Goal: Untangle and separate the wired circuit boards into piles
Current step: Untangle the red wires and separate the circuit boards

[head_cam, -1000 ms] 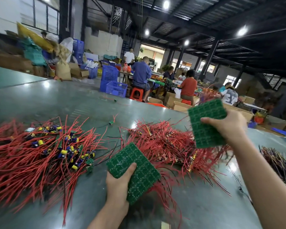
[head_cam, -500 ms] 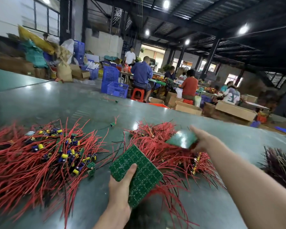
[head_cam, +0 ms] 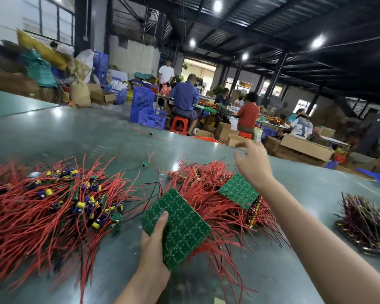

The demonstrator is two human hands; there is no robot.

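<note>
Circuit boards with red wires lie in heaps on the green table [head_cam: 272,281]. Left heap [head_cam: 48,207]: red leads tangled with small yellow and blue capacitors, spread wide on the table's left side. Middle heap [head_cam: 208,185]: denser red wiring, a green board panel [head_cam: 239,190] resting tilted on top of it, solder side up. My left hand [head_cam: 153,242] grips a second green board panel [head_cam: 176,227] by its near left edge, thumb pressed flat on the upper face, fingers underneath; panel is held tilted above the table, just in front of the middle heap, red wires trailing from under it. My right hand [head_cam: 253,164] hangs in the air above the middle heap, fingers loosely spread and slightly bent, holding nothing, apart from the panel lying below it. Fingertips blurred. Dark wire bundle [head_cam: 364,224] sits well apart on the table's right side, purple and yellowish strands. One loose small board [head_cam: 145,163] with a red lead lies alone on the table between the two red heaps, farther back. Behind the table: seated workers, blue plastic crates [head_cam: 145,110], cardboard boxes [head_cam: 305,148], red stool [head_cam: 180,125].
</note>
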